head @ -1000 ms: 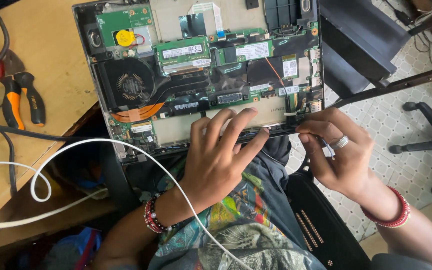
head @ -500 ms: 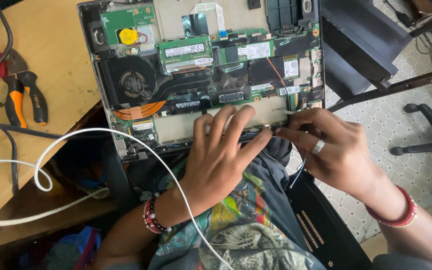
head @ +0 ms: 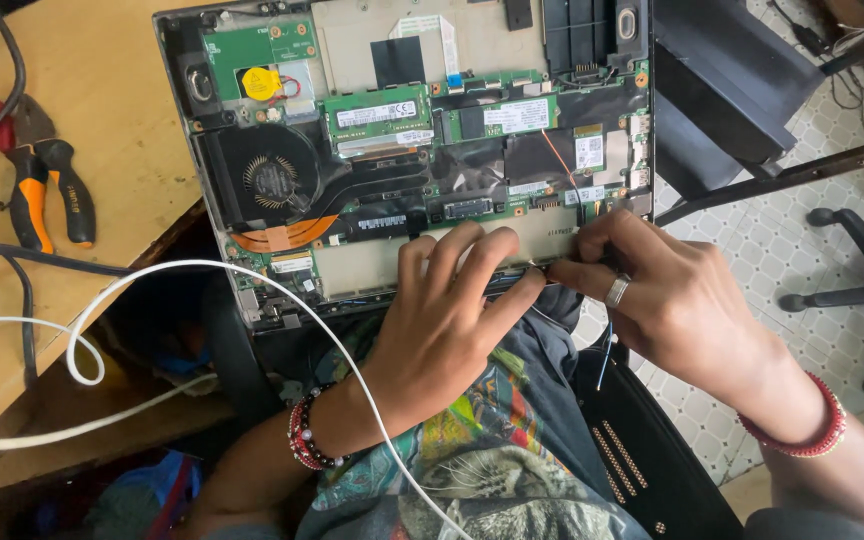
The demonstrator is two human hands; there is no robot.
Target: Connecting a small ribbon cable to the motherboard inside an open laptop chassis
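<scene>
My left hand (head: 447, 320) lies flat, fingers spread, on the near edge of the opened grey laptop with exposed green circuit boards (head: 422, 150), which rests half on the wooden counter (head: 102, 120), half on my lap. My right hand (head: 662, 300) curls beside it, fingertips pinched on a thin blue-handled tool (head: 604, 350) at that edge.

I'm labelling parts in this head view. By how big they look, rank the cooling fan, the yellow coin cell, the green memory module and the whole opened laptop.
1. Opened laptop
2. Cooling fan
3. Green memory module, close to the fan, so unsure
4. Yellow coin cell
</scene>
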